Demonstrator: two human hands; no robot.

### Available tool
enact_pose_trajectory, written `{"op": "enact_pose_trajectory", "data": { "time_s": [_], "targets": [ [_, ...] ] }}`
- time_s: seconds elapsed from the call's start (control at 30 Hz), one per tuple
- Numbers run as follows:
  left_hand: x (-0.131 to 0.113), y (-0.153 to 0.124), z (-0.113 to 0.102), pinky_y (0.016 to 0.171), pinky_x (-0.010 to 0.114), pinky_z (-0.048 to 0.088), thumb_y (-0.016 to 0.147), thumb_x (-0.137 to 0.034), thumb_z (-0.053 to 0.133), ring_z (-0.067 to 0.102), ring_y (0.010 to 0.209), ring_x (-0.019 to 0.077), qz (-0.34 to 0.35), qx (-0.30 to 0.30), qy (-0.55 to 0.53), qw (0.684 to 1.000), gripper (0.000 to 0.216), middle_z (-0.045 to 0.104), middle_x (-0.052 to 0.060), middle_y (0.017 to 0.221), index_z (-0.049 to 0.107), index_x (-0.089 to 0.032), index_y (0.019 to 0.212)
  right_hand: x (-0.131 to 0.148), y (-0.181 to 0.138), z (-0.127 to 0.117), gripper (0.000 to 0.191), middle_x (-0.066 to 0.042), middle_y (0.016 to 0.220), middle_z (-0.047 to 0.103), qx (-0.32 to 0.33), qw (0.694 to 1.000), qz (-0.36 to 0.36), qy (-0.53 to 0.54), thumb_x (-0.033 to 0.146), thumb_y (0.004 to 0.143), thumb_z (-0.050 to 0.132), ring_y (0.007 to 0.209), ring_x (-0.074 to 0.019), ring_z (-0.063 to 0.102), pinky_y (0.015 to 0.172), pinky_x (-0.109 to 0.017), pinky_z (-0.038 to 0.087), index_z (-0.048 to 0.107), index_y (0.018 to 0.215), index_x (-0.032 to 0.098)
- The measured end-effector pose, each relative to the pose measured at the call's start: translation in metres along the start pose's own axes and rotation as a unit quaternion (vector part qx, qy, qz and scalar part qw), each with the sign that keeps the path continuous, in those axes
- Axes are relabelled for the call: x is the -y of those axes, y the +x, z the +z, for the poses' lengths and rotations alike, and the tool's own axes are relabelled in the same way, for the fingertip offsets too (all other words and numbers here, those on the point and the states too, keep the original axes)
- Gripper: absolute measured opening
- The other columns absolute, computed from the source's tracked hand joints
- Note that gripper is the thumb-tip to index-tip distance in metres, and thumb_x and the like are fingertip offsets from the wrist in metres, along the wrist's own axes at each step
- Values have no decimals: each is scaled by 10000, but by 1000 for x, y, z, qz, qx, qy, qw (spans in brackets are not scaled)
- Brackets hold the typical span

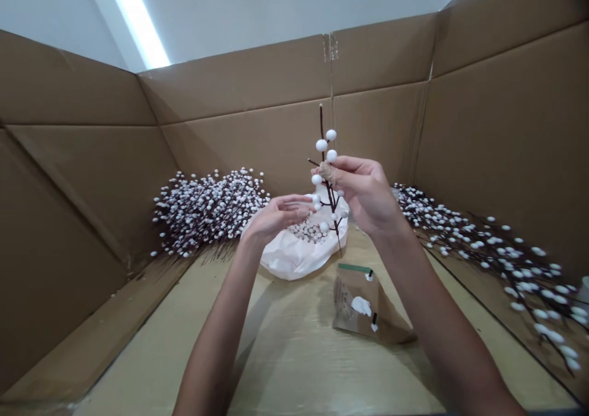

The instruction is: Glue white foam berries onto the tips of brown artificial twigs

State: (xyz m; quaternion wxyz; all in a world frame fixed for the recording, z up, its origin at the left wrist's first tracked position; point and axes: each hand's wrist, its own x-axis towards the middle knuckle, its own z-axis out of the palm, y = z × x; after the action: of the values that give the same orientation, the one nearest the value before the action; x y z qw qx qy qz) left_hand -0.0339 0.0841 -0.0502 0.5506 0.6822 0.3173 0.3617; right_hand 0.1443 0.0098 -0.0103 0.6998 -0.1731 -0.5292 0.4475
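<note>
An artificial berry branch (330, 190), dark brown with white round berries, stands nearly upright in front of me. My right hand (365, 189) is closed around its upper part, with thumb and fingers pinched by a bare twig. Beige wrapping covers one fingertip of that hand. My left hand (278, 216) reaches in from the left, fingers stretched out and the thumb below. Its fingertips come up to the white berries on the branch's lower left side; whether they touch is unclear. Beneath the hands, a white bag (288, 262) lies open with many loose white berries (309, 232) inside.
A small brown cardboard box (354, 305) with a green edge and white smears stands on the yellowish table (285, 354). Heaps of berry branches lie at left (211, 210) and right (497, 250). Tall cardboard walls (248, 140) enclose the back and both sides.
</note>
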Motion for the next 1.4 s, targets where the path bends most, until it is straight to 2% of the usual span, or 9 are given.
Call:
{"op": "enact_pose_trajectory", "data": {
  "time_s": [0.07,0.17,0.27,0.37,0.5,0.67,0.83,1.07,1.4],
  "targets": [
    [-24,-14,5,786,240,518,670,-157,758,671,823,130,75,-33,-95,992,307,724,42,913,694,-188,969,-4,-1,3,132,-13,720,714,-4,1000,0,-3,280,609,812,699,-137,650,737,-304,522,729,672,200],
    [-49,-32,18,823,236,523,667,-151,760,675,839,126,162,-82,-164,970,251,724,22,865,698,-192,907,-7,-6,8,107,-22,757,731,-2,1000,-9,-11,261,628,800,738,-149,667,762,-314,525,734,690,204],
    [-59,-43,30,923,288,508,681,-150,748,677,895,150,213,-107,-183,954,217,720,23,887,696,-184,889,-8,-11,13,91,-30,838,745,17,999,-32,-24,228,668,774,800,-156,677,802,-319,530,744,751,206],
    [-62,-49,35,959,293,495,701,-160,743,678,910,149,244,-122,-188,944,181,715,17,879,699,-179,875,-7,-17,18,77,-32,913,746,28,997,-62,-37,202,695,751,876,-172,678,814,-323,538,737,771,207],
    [-62,-51,35,936,270,509,726,-189,735,684,869,136,250,-118,-187,943,135,713,13,836,706,-167,856,-6,-21,21,31,-28,932,742,35,993,-95,-53,189,723,729,848,-166,678,752,-299,540,710,744,201],
    [-62,-51,41,887,266,534,751,-184,700,682,857,143,246,-100,-178,947,88,718,20,849,716,-161,834,-6,-22,21,28,-24,828,732,22,987,-120,-102,206,735,713,789,-171,672,679,-293,535,687,742,202],
    [-62,-50,43,910,289,529,763,-199,691,684,877,155,249,-96,-168,949,90,722,25,856,717,-163,841,-5,-22,20,49,-20,782,715,20,983,-139,-123,227,735,718,776,-174,667,704,-306,536,678,721,203],
    [-61,-50,44,933,330,524,757,-230,713,687,921,189,248,-104,-152,951,104,727,27,861,715,-169,841,-3,-23,20,102,-28,776,708,8,978,-142,-150,256,722,732,765,-184,670,702,-316,544,656,690,196],
    [-60,-49,42,840,295,567,776,-208,693,706,863,176,292,-92,-111,946,70,739,-1,818,737,-189,828,1,-24,19,185,-16,669,658,6,975,-131,-177,314,690,769,698,-174,659,611,-288,526,632,666,191]
  ]
}}
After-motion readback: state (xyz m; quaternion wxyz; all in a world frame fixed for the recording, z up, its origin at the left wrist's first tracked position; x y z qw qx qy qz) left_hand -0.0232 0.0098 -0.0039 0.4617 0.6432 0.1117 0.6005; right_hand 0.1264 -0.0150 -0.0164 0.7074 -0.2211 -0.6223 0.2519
